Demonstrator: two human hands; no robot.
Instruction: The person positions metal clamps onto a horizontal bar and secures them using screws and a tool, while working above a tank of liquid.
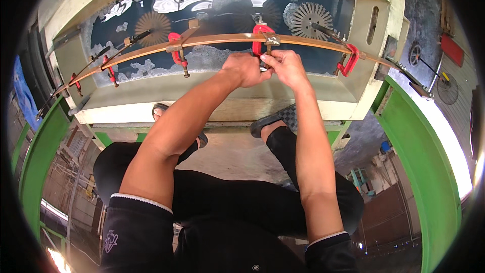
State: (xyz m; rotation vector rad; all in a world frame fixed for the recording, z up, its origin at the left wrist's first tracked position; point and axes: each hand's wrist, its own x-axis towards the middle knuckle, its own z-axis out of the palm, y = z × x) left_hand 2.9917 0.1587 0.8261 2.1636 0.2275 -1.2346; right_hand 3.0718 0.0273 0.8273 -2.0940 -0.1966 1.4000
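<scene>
A long copper-coloured bar [222,39] runs across the tank, with several red clamps on it. At the middle red C-clamp [257,45], my right hand [289,66] pinches the lower part of the screw between thumb and fingers. My left hand [245,69] is curled closed beside it, its fingertips at the screw's lower end; what it grips is hidden. Another red clamp [177,50] hangs to the left, its screw pointing down. To the right, a further red clamp [349,60] grips the bar.
Under the bar lies a pale-walled tank [212,111] of dark liquid with floating foam. A slotted metal disc [311,20] shows at right, a brownish one [153,29] at left. Green steel beams [419,146] flank me. My sandalled foot [273,121] rests by the tank's near wall.
</scene>
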